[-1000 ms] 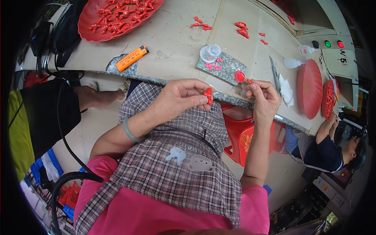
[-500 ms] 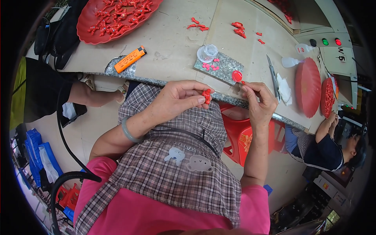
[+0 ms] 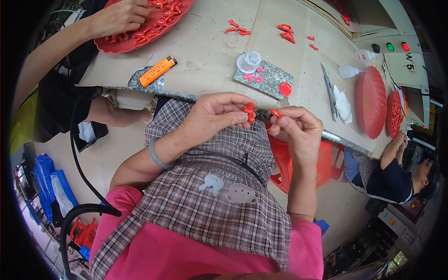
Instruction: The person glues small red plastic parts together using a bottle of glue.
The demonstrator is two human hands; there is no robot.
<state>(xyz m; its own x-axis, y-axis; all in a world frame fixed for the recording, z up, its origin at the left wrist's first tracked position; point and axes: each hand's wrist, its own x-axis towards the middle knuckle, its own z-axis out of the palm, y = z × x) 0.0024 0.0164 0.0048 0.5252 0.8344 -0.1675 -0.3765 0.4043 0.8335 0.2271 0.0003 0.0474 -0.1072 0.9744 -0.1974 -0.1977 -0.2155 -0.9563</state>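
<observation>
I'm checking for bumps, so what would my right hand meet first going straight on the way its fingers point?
Probably the red figure in your left hand: your right hand, holding a small red piece, points leftward toward it, though depth is unclear.

A red stool (image 3: 281, 157) stands on the pale floor (image 3: 109, 156), blue bags (image 3: 44, 169) far left.

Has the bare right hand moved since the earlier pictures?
Yes: judged against the round red cap, the bare right hand has moved left and toward the body.
</observation>
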